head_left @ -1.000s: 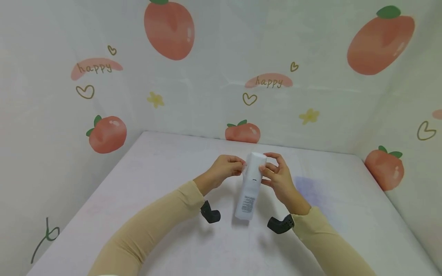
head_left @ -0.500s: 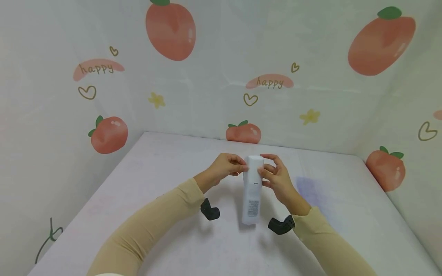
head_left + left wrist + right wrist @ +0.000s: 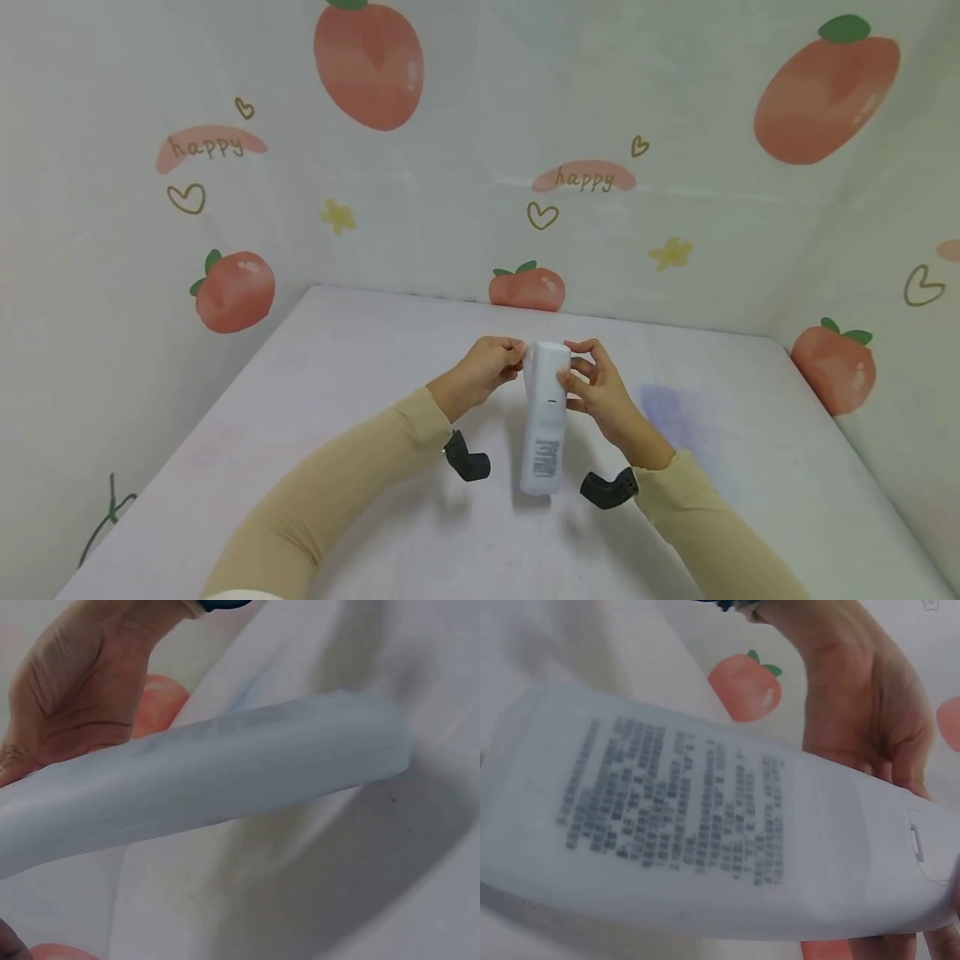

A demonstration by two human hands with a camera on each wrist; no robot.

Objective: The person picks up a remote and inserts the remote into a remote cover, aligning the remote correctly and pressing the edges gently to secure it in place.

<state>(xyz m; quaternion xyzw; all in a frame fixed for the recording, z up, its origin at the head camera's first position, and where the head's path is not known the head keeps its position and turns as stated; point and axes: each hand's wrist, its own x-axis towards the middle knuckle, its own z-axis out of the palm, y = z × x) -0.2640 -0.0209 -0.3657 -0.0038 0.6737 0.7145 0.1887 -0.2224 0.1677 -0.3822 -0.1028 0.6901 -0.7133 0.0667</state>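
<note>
A white remote control (image 3: 546,417) is held up slightly tilted, its back with printed text and a battery-cover latch facing me. Thin translucent film (image 3: 514,750) covers its lower end in the right wrist view. My right hand (image 3: 607,404) grips the upper part from the right, thumb on the back and fingers behind the far side. On the left, my left hand (image 3: 480,367) pinches the loose edge of the film beside the top of the remote. In the left wrist view the remote's long side (image 3: 195,780) spans the picture; most of the left hand is out of frame there.
A white table (image 3: 390,533) lies beneath, with the remote's shadow on it. Behind and at both sides hang white cloth walls (image 3: 465,167) printed with peaches. A black wrist camera (image 3: 467,458) is on the left wrist, another black camera (image 3: 609,489) on the right.
The remote has swung from leaning to nearly upright and sunk a little toward me. My left fingertips came onto its side, then drew away left with the film edge.
</note>
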